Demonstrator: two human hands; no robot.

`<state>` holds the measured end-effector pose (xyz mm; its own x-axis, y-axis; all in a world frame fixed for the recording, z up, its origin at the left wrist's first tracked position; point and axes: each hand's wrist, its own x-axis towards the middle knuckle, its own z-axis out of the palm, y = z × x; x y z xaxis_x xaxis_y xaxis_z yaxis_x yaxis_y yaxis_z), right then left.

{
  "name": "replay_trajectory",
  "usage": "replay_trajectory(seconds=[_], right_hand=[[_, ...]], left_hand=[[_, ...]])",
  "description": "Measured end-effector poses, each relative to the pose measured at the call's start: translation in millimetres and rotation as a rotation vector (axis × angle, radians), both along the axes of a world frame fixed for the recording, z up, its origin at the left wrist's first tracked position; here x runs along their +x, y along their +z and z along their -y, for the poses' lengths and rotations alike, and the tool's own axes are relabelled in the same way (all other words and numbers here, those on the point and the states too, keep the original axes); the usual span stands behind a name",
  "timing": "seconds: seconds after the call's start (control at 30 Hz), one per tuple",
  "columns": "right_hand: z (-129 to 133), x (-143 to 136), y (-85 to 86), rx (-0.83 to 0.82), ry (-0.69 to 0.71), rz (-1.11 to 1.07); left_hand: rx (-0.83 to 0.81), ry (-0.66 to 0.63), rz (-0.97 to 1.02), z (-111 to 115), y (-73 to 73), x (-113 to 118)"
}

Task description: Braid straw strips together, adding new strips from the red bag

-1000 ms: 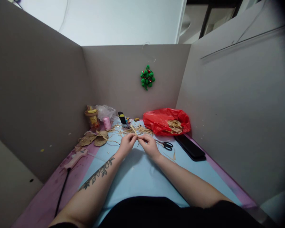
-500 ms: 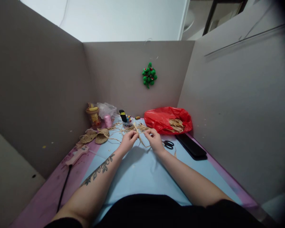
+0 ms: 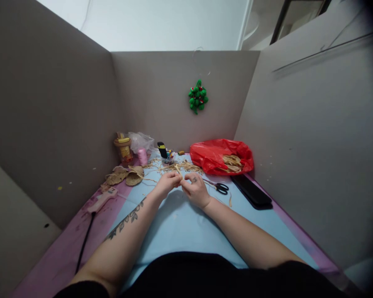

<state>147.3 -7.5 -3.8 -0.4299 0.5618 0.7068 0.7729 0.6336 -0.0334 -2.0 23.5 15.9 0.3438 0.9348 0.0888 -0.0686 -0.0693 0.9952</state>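
Close together above the blue cloth, both hands work on one dry straw strip (image 3: 178,168). My left hand (image 3: 168,183) is closed, its thumb and fingers pinching the strip, whose pale end sticks up past the fingertips. Right beside it, my right hand (image 3: 196,189) is curled with fingertips at the same strip, touching or almost touching the left fingers. Most of the strip is hidden by the fingers. Loose straw pieces (image 3: 189,166) lie beyond the hands, and black-handled scissors (image 3: 221,188) rest to the right of my right hand.
A red plastic bag (image 3: 209,155) holding straw lies at the back right, near a black case (image 3: 251,192). Woven straw pieces (image 3: 134,176), a pink thread spool (image 3: 142,156) and a pink glue gun (image 3: 102,200) are on the left. Grey partitions (image 3: 174,103) enclose the table.
My hands have come together, the right one moving left and turning so its back shows more. The strip that hung between them is now mostly covered. The view has shifted slightly.
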Motion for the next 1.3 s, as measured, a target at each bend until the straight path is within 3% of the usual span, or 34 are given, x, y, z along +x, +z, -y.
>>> replay_trajectory(seconds=[0.23,0.37,0.5,0.6,0.8,0.87,1.13,1.3], right_hand=[[-3.4,-5.4,-4.1,0.004,0.02,0.056],[-4.8,-8.2,-6.5,0.09,0.011,0.092],[-5.9,-5.8,-8.3,0.118,0.036,-0.034],[-8.6,-1.3,-8.9,-0.004,0.087,-0.284],[-14.9,-5.2,-8.8,-0.574,0.189,-0.742],[-15.4,-9.0,-8.5,-0.681,0.244,-0.849],[-17.2,-9.1,-6.2,-0.788,0.246,-1.011],[-22.7,-8.0,-10.4,-0.89,0.292,-1.116]], left_hand=[[-0.098,0.066,0.051,-1.0,-4.2,-0.3],[-0.13,0.103,0.053,0.0,-5.0,2.5],[-0.117,0.145,-0.017,-1.8,-5.1,2.1],[-0.069,0.164,-0.085,-4.7,-6.3,0.8],[0.095,0.163,-0.199,-5.3,-9.2,1.3],[0.184,0.16,-0.256,-4.9,-10.2,1.9],[0.514,0.25,-0.625,-2.4,-10.9,-1.8],[0.558,0.257,-0.728,2.9,-7.8,-2.2]])
